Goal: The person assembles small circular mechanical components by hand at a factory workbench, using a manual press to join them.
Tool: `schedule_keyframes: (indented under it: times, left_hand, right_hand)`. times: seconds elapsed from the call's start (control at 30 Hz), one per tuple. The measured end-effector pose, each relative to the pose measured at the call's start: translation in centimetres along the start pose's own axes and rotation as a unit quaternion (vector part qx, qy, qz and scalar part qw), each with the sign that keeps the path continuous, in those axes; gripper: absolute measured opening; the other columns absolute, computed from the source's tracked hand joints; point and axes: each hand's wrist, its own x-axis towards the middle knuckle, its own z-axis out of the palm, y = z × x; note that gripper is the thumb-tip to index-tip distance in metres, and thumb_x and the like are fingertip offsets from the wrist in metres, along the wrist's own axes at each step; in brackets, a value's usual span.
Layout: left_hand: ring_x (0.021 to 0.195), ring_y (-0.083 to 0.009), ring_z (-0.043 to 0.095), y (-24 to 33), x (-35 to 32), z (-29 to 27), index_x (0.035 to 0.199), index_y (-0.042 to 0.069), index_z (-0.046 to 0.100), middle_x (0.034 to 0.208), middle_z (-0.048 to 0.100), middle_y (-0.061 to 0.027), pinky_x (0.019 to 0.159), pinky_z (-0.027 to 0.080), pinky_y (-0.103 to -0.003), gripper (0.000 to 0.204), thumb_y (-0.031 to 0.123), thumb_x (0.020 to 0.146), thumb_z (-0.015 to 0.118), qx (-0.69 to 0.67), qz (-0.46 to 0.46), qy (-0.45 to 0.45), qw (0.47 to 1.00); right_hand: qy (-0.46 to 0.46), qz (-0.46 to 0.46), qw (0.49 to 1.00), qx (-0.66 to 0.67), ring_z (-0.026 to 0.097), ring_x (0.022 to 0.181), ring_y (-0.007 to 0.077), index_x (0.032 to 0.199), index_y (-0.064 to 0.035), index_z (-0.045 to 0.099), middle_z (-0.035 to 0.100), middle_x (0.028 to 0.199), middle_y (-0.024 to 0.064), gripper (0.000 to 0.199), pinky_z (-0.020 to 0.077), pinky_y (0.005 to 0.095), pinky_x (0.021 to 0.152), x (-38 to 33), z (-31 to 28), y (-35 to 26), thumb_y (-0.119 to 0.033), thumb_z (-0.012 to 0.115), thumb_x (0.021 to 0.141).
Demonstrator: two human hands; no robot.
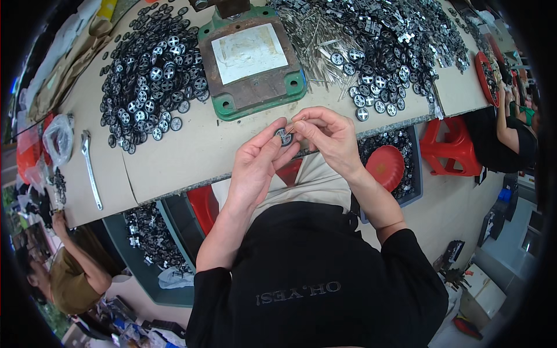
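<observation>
Tan-covered wkbench (165, 165): wheel heap (151, 81) on L, green-rimmed metal base (255, 91) ctr, metal pins (316, 55) beside it, wrench (90, 168) far L. Red stool (449, 148) on R. Forearms reach up, hands meet at near edge. L hand (255, 159) fingers grip blk wheel (284, 137); R hand (333, 139) thumb + index pinched closed at its rim, can't tell on what.
</observation>
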Motion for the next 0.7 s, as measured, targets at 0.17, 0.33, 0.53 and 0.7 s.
schedule_keyframes:
  times: [0.17, 0.33, 0.53, 0.7]
  left_hand:
    - [0.107, -0.0197, 0.055, -0.2, -0.1, -0.1, 0.129, -0.008, 0.035, 0.118, 0.053, -0.0156, 0.097, 0.044, -0.033, 0.039, 0.007, 0.094, 0.041, -0.014, -0.003, 0.001, 1.000]
    - [0.106, -0.0200, 0.055, -0.9, 0.2, 0.0, 0.130, -0.006, 0.035, 0.117, 0.053, -0.0150, 0.098, 0.043, -0.034, 0.039, 0.006, 0.094, 0.042, -0.018, 0.024, -0.016, 0.999]
    - [0.102, -0.0207, 0.058, -1.2, 0.7, -1.2, 0.126, -0.005, 0.042, 0.114, 0.056, -0.0144, 0.094, 0.046, -0.032, 0.037, 0.006, 0.091, 0.048, 0.007, 0.020, -0.020, 1.000]
    - [0.098, -0.0203, 0.059, -1.2, 1.1, -2.1, 0.128, -0.001, 0.043, 0.118, 0.055, -0.0153, 0.081, 0.050, -0.027, 0.043, 0.010, 0.088, 0.055, -0.006, 0.025, -0.018, 1.000]
  right_hand:
    - [0.033, -0.055, 0.988, -0.139, 0.060, 0.071, 0.0110, 0.092, 0.0050, 0.060, 0.065, 0.082, 0.0079, 0.012, 0.0485, 0.0228, 0.060, -0.2, 0.3, 0.1, -0.003, 0.061, 0.083]
    - [0.021, -0.315, 0.878, -0.358, 0.062, 0.065, 0.0179, 0.087, 0.0020, 0.064, 0.064, 0.076, 0.0118, 0.011, 0.0474, 0.0263, 0.054, -0.2, 0.0, 1.0, 0.003, 0.063, 0.076]
    - [0.008, -0.094, 0.985, -0.143, 0.058, 0.070, 0.0069, 0.099, 0.0016, 0.062, 0.065, 0.090, 0.0065, 0.015, 0.0487, 0.0195, 0.059, -0.6, -0.7, 0.7, -0.001, 0.057, 0.085]
    - [0.083, -0.052, 0.957, -0.273, 0.059, 0.073, 0.0070, 0.108, -0.0013, 0.061, 0.066, 0.092, 0.0054, 0.025, 0.0489, 0.0201, 0.062, 3.2, -5.6, -5.0, -0.009, 0.059, 0.085]
